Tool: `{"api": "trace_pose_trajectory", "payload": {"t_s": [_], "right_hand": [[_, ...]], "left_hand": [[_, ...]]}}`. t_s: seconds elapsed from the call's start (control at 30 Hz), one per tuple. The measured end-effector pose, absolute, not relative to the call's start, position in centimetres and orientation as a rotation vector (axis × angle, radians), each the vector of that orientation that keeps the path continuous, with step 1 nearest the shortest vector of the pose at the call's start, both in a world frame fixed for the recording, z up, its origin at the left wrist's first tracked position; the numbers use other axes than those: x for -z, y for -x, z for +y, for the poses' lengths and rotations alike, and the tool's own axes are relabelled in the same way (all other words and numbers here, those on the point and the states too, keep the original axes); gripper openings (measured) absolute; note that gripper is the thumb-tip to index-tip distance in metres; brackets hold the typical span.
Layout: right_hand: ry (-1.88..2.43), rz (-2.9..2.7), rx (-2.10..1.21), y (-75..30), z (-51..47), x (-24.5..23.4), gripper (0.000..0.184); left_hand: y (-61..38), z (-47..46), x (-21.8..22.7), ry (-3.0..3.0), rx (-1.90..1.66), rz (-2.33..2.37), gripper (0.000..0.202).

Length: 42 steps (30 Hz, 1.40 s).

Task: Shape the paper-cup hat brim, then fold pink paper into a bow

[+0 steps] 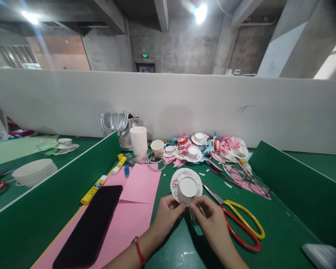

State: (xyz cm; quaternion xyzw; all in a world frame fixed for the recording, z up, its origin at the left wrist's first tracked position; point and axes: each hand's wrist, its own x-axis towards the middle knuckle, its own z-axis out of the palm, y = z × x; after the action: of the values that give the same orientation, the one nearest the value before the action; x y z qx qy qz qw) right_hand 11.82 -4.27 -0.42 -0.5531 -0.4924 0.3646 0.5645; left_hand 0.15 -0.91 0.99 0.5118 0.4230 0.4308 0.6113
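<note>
A paper cup [188,186] cut into a fringe of narrow strips is spread out like a flower, its round white base facing me. My left hand [169,213] pinches its lower left edge between thumb and fingers. Just opposite, my right hand [210,213] pinches the lower right edge, where a few strips hang down. To the right lie large scissors [238,218] with one red and one yellow handle, blades partly spread and close to the cup's rim. The far ends of the strips between my fingers are partly hidden.
Left of my hands, a black phone [91,224] lies on pink paper [141,183] beside yellow glue sticks [93,190]. Behind stand stacked paper cups [139,144] and finished-looking paper flowers [192,152]. Glasses [257,185] lie right. Green dividers [305,190] flank the desk.
</note>
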Motion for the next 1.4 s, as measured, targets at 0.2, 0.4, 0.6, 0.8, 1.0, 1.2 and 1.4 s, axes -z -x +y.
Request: {"api": "trace_pose_trajectory", "payload": {"t_s": [0.2,0.4,0.6,0.8,1.0,1.2,1.4], "right_hand": [[1.303,-1.128,-0.842,-11.8,-4.2,0.7,0.021],[1.268,-1.099,-0.848,-11.8,-4.1,0.8,0.015],[1.198,-1.045,-0.883,-11.8,-4.0,0.4,0.016],[1.199,-1.029,-0.886,-11.9,-4.1,0.2,0.016],[1.202,-1.086,-0.873,-11.8,-4.1,0.8,0.015],[1.274,-1.204,-0.948,-11.8,-4.0,1.5,0.026],[1.262,-1.276,-0.86,-11.5,-4.3,1.1,0.025]], "left_hand": [[-0.2,-0.9,-0.6,-1.182,-0.998,0.952,0.014],[-0.3,-0.7,0.2,-1.25,-0.99,0.895,0.019],[-0.2,-0.6,0.5,-1.284,-0.987,0.926,0.021],[-0.2,-0.7,0.2,-1.243,-0.996,0.877,0.019],[-0.2,-0.8,-0.2,-1.166,-1.003,0.864,0.017],[-0.1,-0.7,-0.2,-1.088,-1.02,0.979,0.017],[0.0,-0.6,-0.1,-1.09,-1.01,0.935,0.016]]}}
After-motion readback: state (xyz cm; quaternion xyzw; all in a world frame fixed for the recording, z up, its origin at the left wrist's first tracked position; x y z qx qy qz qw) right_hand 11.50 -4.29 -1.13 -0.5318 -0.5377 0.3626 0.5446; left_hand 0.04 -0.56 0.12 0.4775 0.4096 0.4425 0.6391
